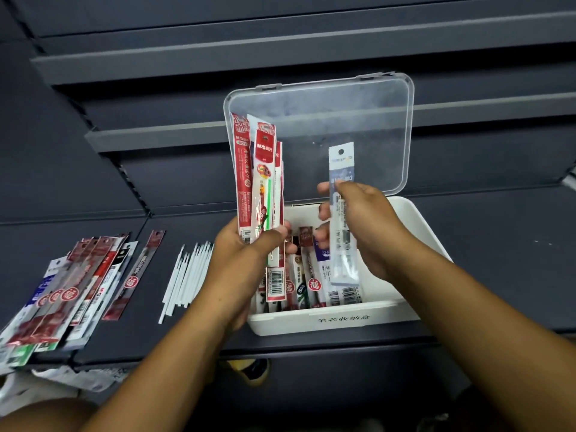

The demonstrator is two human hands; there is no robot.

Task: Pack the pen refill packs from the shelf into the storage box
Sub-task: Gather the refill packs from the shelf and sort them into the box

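Just above the white storage box [336, 319], the left hand [246, 247] is gripping a fan of long red-and-white refill packs [258, 182]; the right hand [367, 226] is pinching one pale blue pack [341, 169]. Red 福 seals are showing on packs inside [313, 285].

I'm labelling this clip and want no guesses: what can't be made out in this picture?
- Head view: packs in the box, partly covered by the left hand with its red packs and the right hand with its pale pack; count unclear.
- Head view: pile of packs on the shelf, cut off by the left edge.
- Head view: print on the box front, too blurred to read.
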